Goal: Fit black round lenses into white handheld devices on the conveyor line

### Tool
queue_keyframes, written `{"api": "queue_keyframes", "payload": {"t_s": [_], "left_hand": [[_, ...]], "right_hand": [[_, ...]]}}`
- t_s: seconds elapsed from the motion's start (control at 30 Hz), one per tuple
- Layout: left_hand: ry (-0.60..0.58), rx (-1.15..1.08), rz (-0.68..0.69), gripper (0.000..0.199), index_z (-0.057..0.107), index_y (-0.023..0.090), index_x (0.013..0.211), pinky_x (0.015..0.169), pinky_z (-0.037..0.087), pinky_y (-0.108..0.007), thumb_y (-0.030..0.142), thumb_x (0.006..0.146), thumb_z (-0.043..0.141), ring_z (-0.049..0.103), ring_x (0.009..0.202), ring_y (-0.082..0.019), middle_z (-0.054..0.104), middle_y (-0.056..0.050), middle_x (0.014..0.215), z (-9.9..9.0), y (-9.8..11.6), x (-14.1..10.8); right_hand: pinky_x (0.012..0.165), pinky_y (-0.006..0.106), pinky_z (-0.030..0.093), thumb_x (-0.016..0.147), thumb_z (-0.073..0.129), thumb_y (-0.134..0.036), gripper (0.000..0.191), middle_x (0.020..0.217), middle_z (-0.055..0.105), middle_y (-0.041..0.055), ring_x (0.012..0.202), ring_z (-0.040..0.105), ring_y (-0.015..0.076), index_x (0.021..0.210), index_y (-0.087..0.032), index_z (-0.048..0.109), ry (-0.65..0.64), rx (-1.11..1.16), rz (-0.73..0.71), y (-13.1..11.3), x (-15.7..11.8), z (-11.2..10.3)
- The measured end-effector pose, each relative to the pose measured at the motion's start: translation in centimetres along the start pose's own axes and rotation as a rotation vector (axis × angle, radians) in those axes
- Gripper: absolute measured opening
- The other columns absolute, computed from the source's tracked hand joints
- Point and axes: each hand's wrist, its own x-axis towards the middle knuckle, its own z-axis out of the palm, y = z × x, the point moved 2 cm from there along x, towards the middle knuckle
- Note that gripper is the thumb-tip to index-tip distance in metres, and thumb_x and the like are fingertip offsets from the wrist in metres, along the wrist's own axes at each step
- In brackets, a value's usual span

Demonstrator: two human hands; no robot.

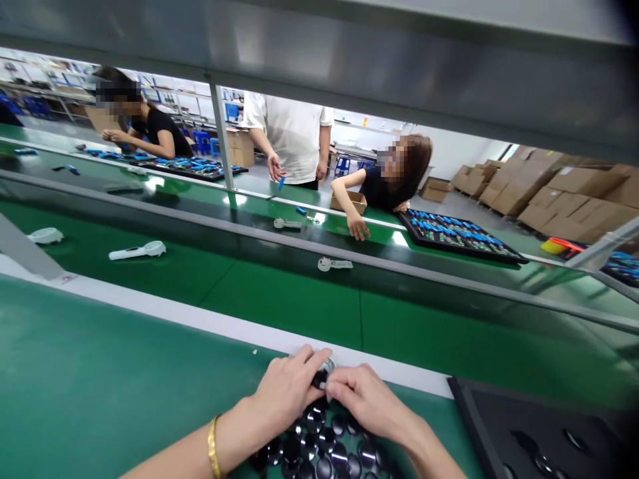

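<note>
My left hand point(289, 389), with a gold bracelet on its wrist, has its fingers wrapped round a small white and black part point(327, 366). Thumb and fingers of my right hand point(367, 399) are pinched at the near side of the same part, touching a small pale piece. Much of the part is hidden by the fingers. Below both hands, many shiny black round pieces point(324, 466) lie in a heap on the green table point(124, 372).
A black tray point(464, 412) with a few black pieces is at the right. Beyond the white edge, white handled parts point(137, 251) lie on the green belt point(279, 293). Across it, three people are near trays of blue parts point(454, 233). A metal shelf point(319, 60) hangs overhead.
</note>
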Motion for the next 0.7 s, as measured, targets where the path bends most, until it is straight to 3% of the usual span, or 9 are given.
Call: {"api": "queue_keyframes", "payload": {"t_s": [0.13, 0.27, 0.4, 0.57, 0.7], "left_hand": [[-0.038, -0.022, 0.025, 0.053, 0.035, 0.034, 0.133, 0.073, 0.052, -0.033, 0.028, 0.085, 0.057, 0.063, 0.088, -0.022, 0.055, -0.002, 0.112, -0.7, 0.1, -0.2], [-0.048, 0.013, 0.069, 0.059, 0.034, 0.035, 0.132, 0.076, 0.050, -0.031, 0.008, 0.082, 0.048, 0.062, 0.089, -0.020, 0.054, -0.002, 0.112, -2.0, 0.3, -0.4], [-0.002, 0.029, 0.087, 0.054, 0.038, 0.035, 0.130, 0.076, 0.048, -0.031, 0.010, 0.084, 0.049, 0.060, 0.090, -0.021, 0.054, -0.002, 0.110, -4.1, -0.7, -0.4], [0.097, -0.070, 0.009, 0.053, 0.041, 0.036, 0.131, 0.077, 0.046, -0.027, 0.015, 0.083, 0.048, 0.060, 0.091, -0.019, 0.055, -0.001, 0.112, -5.8, -5.2, 1.3], [0.237, -0.086, -0.254, 0.048, 0.043, 0.030, 0.131, 0.088, 0.042, -0.025, 0.023, 0.084, 0.051, 0.056, 0.107, -0.018, 0.058, 0.000, 0.120, -6.2, -11.6, 4.1]], "right_hand": [[0.049, 0.022, 0.025, 0.088, 0.049, -0.033, 0.029, 0.051, 0.045, -0.0048, 0.049, 0.036, 0.0080, 0.067, -0.016, 0.061, 0.024, -0.011, -0.048, -0.6, -1.2, 0.0], [0.039, 0.021, 0.017, 0.086, 0.049, -0.053, 0.043, 0.045, 0.049, -0.0038, 0.036, 0.028, 0.0052, 0.080, -0.013, 0.064, 0.130, 0.340, 0.028, 1.8, -1.6, -0.6], [0.038, 0.021, 0.010, 0.082, 0.051, -0.060, 0.050, 0.038, 0.041, -0.0078, 0.033, 0.018, 0.0034, 0.089, -0.011, 0.061, 0.317, 0.623, 0.065, 4.6, -1.4, -1.0], [0.037, 0.020, 0.010, 0.074, 0.051, -0.072, 0.063, 0.039, 0.043, -0.0059, 0.032, 0.022, 0.0040, 0.085, -0.011, 0.062, 0.320, 0.551, 0.109, 5.3, -0.7, -0.7], [0.038, 0.020, 0.017, 0.062, 0.052, -0.081, 0.071, 0.038, 0.044, -0.0038, 0.033, 0.026, 0.0052, 0.075, -0.012, 0.066, 0.369, 0.485, 0.130, 5.6, -0.2, -0.3]]}}
